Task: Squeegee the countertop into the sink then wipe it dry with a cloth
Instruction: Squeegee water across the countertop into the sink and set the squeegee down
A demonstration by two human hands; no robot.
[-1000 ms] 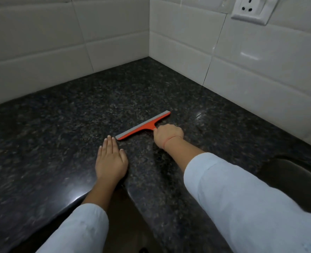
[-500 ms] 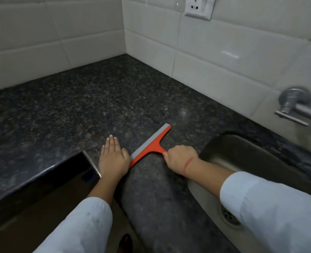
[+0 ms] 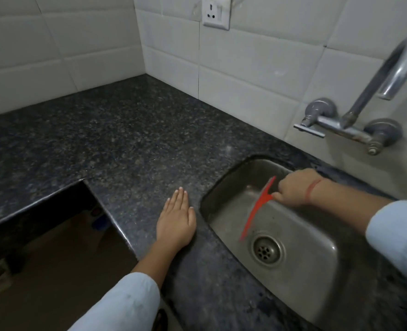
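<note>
The dark speckled granite countertop (image 3: 131,139) runs along the tiled corner. A steel sink (image 3: 300,278) is set into it at the right, with a round drain. My right hand (image 3: 293,187) is shut on the handle of an orange squeegee (image 3: 257,209), which hangs blurred over the sink basin, blade pointing down towards the drain. My left hand (image 3: 177,220) lies flat, fingers together, on the counter just left of the sink's rim. No cloth is in view.
A metal wall tap (image 3: 364,108) with a curved spout stands above the sink's far side. A white wall socket (image 3: 216,13) sits on the tiles. Left of my left arm the counter has a cut-out edge (image 3: 102,204) open to the floor.
My right hand has swept the squeegee rightward across the counter and off its edge into the sink. My left hand has stayed flat on the counter. The view has turned right.
</note>
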